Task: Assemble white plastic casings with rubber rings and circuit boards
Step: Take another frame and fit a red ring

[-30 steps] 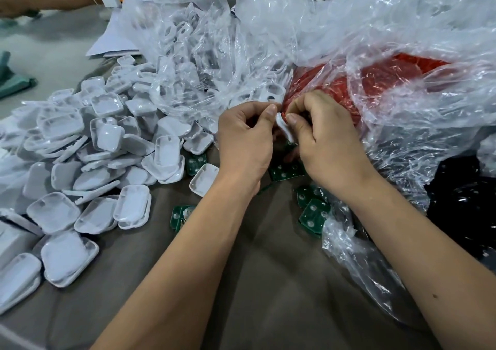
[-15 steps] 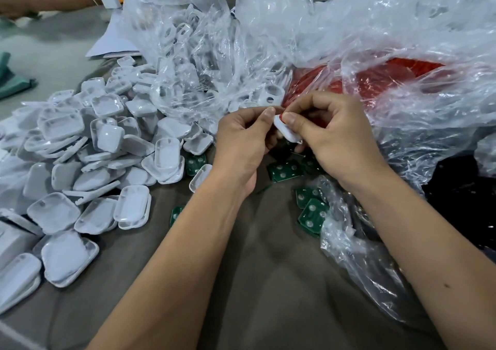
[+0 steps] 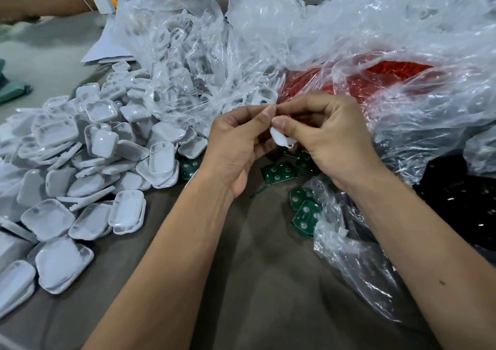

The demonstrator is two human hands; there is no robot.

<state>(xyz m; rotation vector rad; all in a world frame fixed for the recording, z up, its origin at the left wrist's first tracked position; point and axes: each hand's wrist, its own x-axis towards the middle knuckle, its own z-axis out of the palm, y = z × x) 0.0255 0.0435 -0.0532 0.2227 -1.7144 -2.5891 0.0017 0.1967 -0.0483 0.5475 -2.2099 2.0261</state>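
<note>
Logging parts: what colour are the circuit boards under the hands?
Green with pale round pads, circuit boards, clearest in the head view.

Most of a white casing [image 3: 279, 138] at centre frame is hidden behind the right hand [image 3: 330, 140] and left hand [image 3: 236, 145]. Whether it carries a rubber ring cannot be told. Clear plastic bags [image 3: 268, 40] blur the casings and red contents [image 3: 375, 78] inside. Another person's arm [image 3: 40, 6] is cut off at upper left.
</note>
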